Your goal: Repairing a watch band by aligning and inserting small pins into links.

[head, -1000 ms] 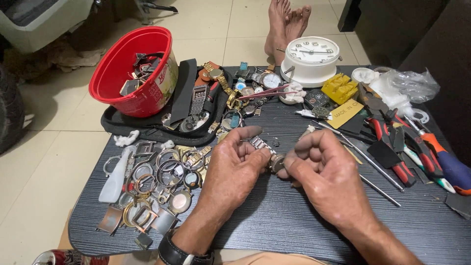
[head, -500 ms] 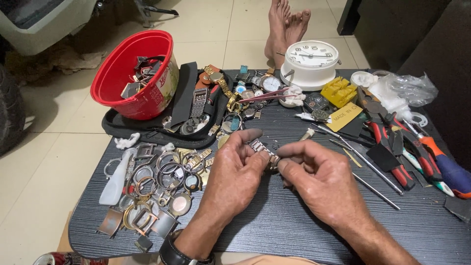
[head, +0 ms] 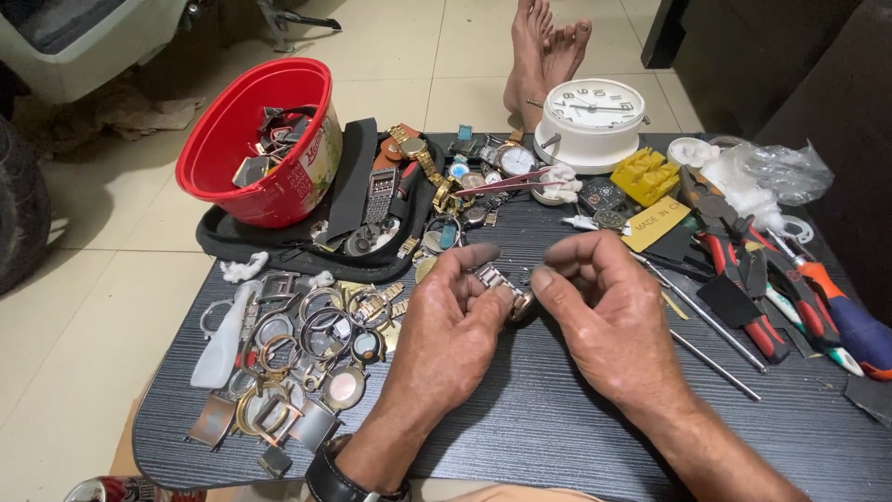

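My left hand [head: 446, 325] and my right hand [head: 609, 316] meet over the middle of a dark wood-grain table [head: 557, 437]. Between their fingertips they pinch a small metal wristwatch with a link bracelet [head: 500, 284], held just above the tabletop. The left thumb and forefinger grip the bracelet side. My right fingers curl around the watch's other end, which hides most of the case. A dark watch sits on my left wrist [head: 339, 479].
A pile of watch cases, rings and bezels [head: 297, 344] lies at the left. A red bucket of parts [head: 265, 139] stands behind, beside a black pouch with watches [head: 390, 200]. White alarm clock [head: 593, 121], yellow block [head: 646, 175], red-handled pliers and screwdrivers [head: 780, 288] lie to the right. Someone's bare feet [head: 544, 51] rest beyond.
Both hands have shifted slightly toward the middle of the table and lifted the watch a little. The right fingers have closed further around the watch end.
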